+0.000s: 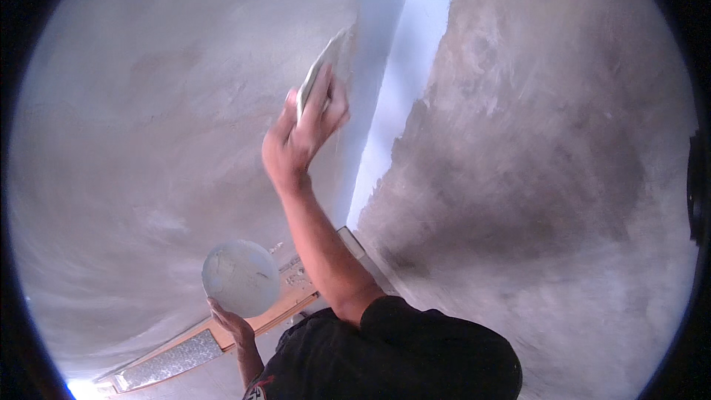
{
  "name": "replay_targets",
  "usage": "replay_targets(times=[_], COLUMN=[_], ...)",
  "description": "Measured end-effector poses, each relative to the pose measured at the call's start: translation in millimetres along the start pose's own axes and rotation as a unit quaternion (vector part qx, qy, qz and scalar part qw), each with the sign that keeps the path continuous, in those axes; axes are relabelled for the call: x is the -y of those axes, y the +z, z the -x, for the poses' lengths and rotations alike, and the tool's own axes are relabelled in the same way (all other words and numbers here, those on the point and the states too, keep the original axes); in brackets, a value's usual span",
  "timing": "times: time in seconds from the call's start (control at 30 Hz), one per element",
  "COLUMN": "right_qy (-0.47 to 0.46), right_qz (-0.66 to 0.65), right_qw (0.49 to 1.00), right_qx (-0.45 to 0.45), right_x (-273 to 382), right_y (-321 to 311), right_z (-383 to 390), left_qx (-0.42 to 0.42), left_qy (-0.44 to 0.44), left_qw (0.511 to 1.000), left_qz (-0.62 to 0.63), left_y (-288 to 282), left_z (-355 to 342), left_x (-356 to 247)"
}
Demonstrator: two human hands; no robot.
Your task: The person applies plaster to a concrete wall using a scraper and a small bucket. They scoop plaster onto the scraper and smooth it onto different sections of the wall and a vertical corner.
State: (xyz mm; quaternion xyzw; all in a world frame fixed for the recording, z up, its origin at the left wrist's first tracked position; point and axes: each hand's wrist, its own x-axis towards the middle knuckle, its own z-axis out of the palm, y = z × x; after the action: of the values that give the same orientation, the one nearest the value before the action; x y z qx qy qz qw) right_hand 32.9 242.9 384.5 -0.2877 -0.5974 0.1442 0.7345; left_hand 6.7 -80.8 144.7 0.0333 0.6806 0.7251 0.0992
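Note:
My right hand (307,130) is raised against the grey wall (148,141), close to the corner. Its fingers close round a flat, pale-edged plastering blade (315,70), whose exact kind is partly hidden by the hand. The blade's far end meets the wall surface. Lower down on the left, my left hand (233,324) grips a round, pale bowl (241,278) by its near side. A whitish-grey smear of paste coats the inside of the bowl.
A smooth whitish strip (396,81) runs down the corner. Beyond it, the right wall (533,104) has a dark brownish patch. Below the bowl lies an orange-brown wooden plank (278,311) with crumbs on it, beside a speckled grey panel (174,359).

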Motion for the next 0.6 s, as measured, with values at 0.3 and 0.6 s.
replay_targets(times=[0.3, 0.6], right_qy=[0.065, 0.340], right_qz=[-0.141, -0.177], right_qw=[0.986, 0.923], right_qx=[0.068, -0.017], right_x=[-11.9, -18.4], right_y=[-19.5, -1.3], right_z=[78.6, -6.2], left_qx=[-0.003, -0.039], left_qy=[-0.013, -0.028], left_qw=[0.999, 0.997], left_qz=[0.045, 0.061], left_y=[-6.5, -16.7], left_z=[-15.4, -24.5], left_x=[18.1, 54.1])
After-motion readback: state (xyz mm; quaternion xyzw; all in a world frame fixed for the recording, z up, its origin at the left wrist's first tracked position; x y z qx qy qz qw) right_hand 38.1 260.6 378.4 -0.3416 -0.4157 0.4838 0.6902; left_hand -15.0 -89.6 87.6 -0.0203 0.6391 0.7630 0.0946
